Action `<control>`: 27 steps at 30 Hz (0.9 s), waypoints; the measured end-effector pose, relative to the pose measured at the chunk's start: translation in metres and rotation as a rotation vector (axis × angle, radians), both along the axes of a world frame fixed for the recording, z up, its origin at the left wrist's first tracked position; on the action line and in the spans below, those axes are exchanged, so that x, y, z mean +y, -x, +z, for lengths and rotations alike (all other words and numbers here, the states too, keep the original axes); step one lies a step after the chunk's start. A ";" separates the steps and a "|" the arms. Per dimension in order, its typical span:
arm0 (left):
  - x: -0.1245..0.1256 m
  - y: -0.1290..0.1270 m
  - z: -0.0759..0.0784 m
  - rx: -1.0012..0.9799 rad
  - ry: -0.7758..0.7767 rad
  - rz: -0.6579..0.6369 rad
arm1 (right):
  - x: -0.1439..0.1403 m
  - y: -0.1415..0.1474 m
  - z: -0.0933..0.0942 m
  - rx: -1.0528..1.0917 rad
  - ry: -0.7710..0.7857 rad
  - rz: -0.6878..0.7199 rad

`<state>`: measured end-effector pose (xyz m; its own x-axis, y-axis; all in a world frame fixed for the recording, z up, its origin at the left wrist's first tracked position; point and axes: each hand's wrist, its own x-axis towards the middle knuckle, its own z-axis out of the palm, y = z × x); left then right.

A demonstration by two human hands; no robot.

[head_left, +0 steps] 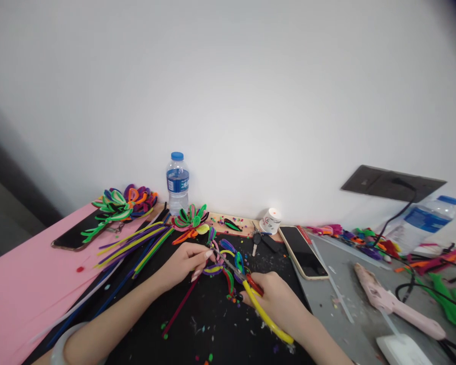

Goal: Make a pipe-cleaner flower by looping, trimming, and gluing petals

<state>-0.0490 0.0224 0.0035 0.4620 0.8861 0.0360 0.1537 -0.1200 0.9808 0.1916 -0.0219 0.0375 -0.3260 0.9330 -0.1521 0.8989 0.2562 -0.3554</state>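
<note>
My left hand [190, 264] pinches a small pink-and-purple pipe cleaner piece [218, 259] above the black mat [197, 329]. In my right hand [275, 299] is a pair of long-nose pliers [264, 314] with red and yellow handles. Their thin metal jaws point left and reach the piece by my left fingertips; whether they grip it, I cannot tell. Looped petals in purple, blue and green [238, 261] lie around the jaws. A dark red pipe cleaner stem [180, 309] slants down from below my left fingers.
Left lie loose pipe cleaners [137, 248], finished flowers [131, 200] and a phone [78, 230]. Behind stand a water bottle [178, 185] and a paper cup [270, 220]; keys [256, 241] lie nearer. Rightward are another phone [303, 253], a pink glue gun [397, 304] with its cord, and another bottle [425, 223].
</note>
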 end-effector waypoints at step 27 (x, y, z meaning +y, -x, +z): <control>-0.012 -0.014 0.003 0.782 -0.722 0.374 | -0.011 0.016 -0.005 -0.170 -0.073 -0.116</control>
